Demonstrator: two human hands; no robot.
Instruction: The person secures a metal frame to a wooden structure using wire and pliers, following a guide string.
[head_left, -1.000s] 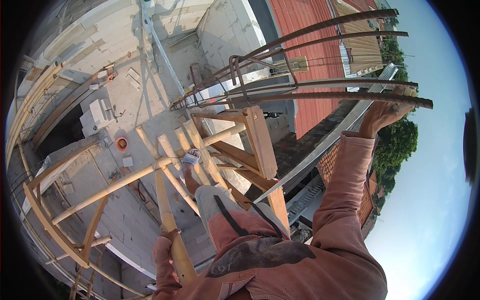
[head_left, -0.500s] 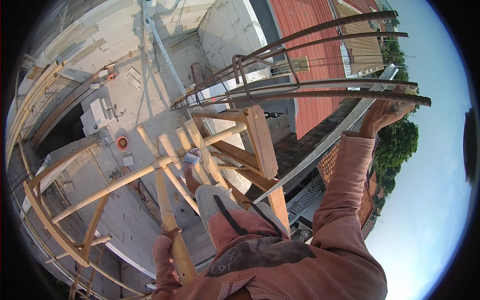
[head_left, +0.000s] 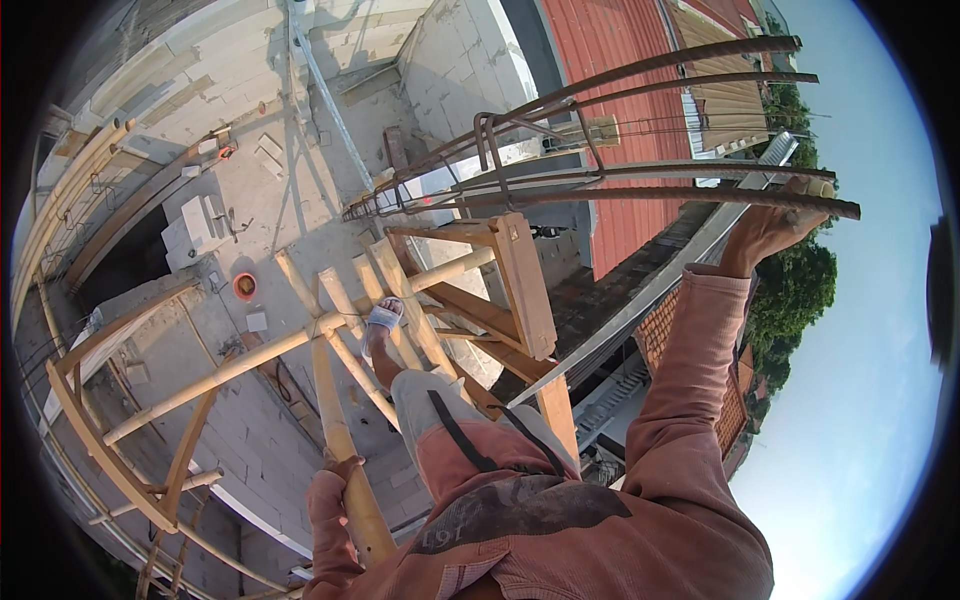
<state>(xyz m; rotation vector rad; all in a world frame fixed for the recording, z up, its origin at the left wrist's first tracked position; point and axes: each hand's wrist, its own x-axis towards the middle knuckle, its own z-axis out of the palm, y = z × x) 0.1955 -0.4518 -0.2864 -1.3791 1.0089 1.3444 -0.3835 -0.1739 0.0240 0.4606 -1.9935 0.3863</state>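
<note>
My right hand (head_left: 780, 228) is raised at the upper right, its fingers wrapped round the top end of a ribbed steel rebar (head_left: 690, 192). That bar belongs to a column cage of several upright bars, tied by bent stirrups (head_left: 487, 150). Low and left of my body, my left hand (head_left: 343, 468) grips a thick bamboo pole (head_left: 335, 405) that slants up beside me. Part of its fingers is hidden behind the pole. My sandalled foot (head_left: 383, 315) stands on several bamboo poles (head_left: 400, 345) lashed together below me.
A brown timber frame (head_left: 525, 285) stands right of my foot. Far below lies a concrete floor with pale blocks (head_left: 205, 222) and an orange bucket (head_left: 244, 287). Curved timber (head_left: 105, 445) is at the left. A metal-edged wall (head_left: 650, 285) and red roof (head_left: 620, 130) lie to the right.
The tops of the rebars have shifted very slightly downward in view. Both hands keep their holds, and my foot stays in place.
</note>
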